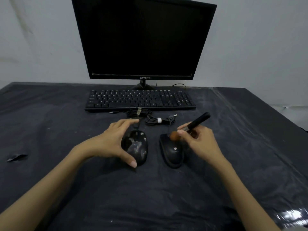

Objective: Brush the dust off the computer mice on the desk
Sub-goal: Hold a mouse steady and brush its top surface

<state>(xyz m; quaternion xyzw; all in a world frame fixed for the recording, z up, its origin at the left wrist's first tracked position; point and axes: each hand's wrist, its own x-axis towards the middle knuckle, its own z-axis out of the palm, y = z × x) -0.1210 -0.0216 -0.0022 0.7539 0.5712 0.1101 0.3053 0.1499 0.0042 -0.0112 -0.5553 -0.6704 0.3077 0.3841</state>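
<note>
Two black wired mice lie side by side on the dark desk. The left mouse [136,145] has pale dust patches on its glossy back; my left hand [109,143] grips it from the left, fingers curved over its front and thumb at its rear. The right mouse [173,151] is matte with a small pale logo. My right hand [198,139] pinches a black-handled brush [199,121], handle pointing up and to the right. Its brown bristles [174,135] touch the front of the right mouse.
Coiled mouse cables [157,120] lie just behind the mice. A black keyboard [140,100] and a dark monitor [143,39] stand further back. The desk cover [50,114] is dark with shiny plastic wrinkles at the right and a small tear [16,157] at the left.
</note>
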